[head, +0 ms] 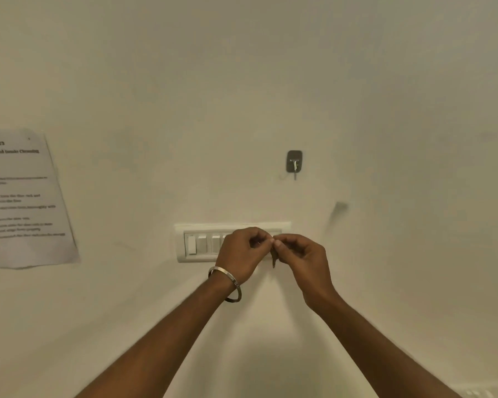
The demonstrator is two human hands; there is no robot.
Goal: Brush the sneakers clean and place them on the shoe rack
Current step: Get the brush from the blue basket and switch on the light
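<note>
No sneakers, brush or shoe rack are in view. I face a cream wall with both arms raised. My left hand (242, 254), with a metal bangle (227, 285) on its wrist, and my right hand (302, 262) meet at the fingertips in front of a white switch panel (196, 242). The fingers of both hands are curled, thumb and forefinger tips pressed together. A thin dark sliver (274, 261) shows just below the fingertips. I cannot tell whether it is a small held thing or a shadow.
A small metal adhesive hook (294, 162) is stuck on the wall above the hands. A printed paper sheet (23, 199) hangs on the wall at the left. A blurred grey mark (339, 208) lies right of the hook.
</note>
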